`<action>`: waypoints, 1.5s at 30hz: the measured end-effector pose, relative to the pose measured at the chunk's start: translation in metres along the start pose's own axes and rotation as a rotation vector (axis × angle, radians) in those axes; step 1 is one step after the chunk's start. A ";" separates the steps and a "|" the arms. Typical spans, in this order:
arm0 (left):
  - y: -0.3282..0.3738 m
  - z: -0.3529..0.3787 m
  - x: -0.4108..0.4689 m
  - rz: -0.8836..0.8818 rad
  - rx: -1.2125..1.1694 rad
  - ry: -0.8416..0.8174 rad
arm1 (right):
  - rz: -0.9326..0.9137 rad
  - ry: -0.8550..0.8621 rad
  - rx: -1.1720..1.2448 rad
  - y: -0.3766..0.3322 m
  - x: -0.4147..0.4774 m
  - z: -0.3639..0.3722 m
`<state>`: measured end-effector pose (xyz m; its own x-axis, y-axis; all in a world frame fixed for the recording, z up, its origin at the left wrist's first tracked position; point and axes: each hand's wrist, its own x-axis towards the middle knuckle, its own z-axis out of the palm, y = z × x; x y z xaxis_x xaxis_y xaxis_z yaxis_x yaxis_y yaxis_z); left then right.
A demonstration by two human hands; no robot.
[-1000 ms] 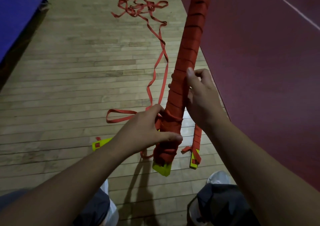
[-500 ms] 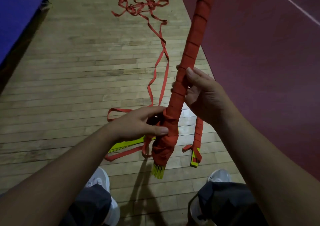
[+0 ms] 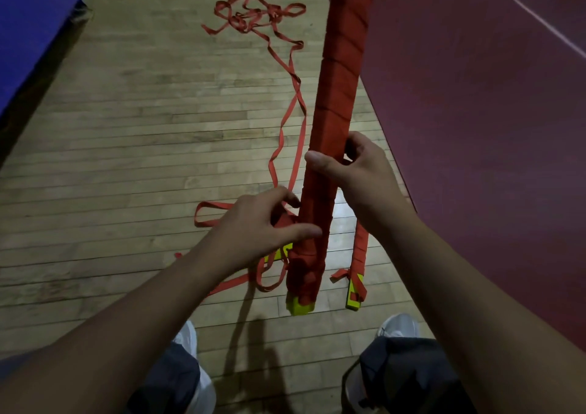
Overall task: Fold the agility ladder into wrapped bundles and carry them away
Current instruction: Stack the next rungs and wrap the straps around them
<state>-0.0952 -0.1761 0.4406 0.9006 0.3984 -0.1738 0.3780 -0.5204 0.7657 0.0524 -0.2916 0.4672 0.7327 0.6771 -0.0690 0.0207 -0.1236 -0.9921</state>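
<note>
A long bundle of yellow ladder rungs wrapped in red strap (image 3: 336, 102) stands nearly upright in front of me, its yellow end (image 3: 299, 307) low near the floor. My right hand (image 3: 355, 172) grips the bundle at mid-height, thumb across its front. My left hand (image 3: 263, 223) holds the lower wrapped part, thumb pressed on the strap. Loose red strap (image 3: 285, 134) trails from my left hand across the floor to a tangled heap (image 3: 257, 14). A second, smaller wrapped bundle (image 3: 358, 271) lies on the floor to the right.
Wooden floorboards (image 3: 126, 160) run under everything. A dark red court area (image 3: 475, 128) with a white line fills the right side. A blue mat (image 3: 28, 26) edges the far left. My two white shoes (image 3: 396, 326) are at the bottom.
The bundle has turned in my hands, and its yellow end now shows its flat face again. My right hand has re-gripped it with the thumb across the front.
</note>
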 end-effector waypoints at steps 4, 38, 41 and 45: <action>0.000 0.011 -0.004 0.098 0.186 0.079 | 0.024 0.051 -0.067 0.004 0.000 0.008; -0.007 -0.006 -0.002 0.104 0.072 -0.011 | 0.086 0.107 0.222 0.009 0.006 0.002; -0.013 -0.011 0.000 0.143 -0.055 -0.092 | 0.063 0.083 0.308 0.006 0.008 -0.003; -0.016 -0.017 0.002 0.153 -0.417 -0.228 | 0.092 -0.114 0.640 -0.002 0.006 -0.008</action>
<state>-0.1034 -0.1546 0.4386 0.9807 0.1416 -0.1349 0.1613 -0.1954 0.9674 0.0624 -0.2927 0.4694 0.6348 0.7613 -0.1319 -0.4731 0.2480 -0.8454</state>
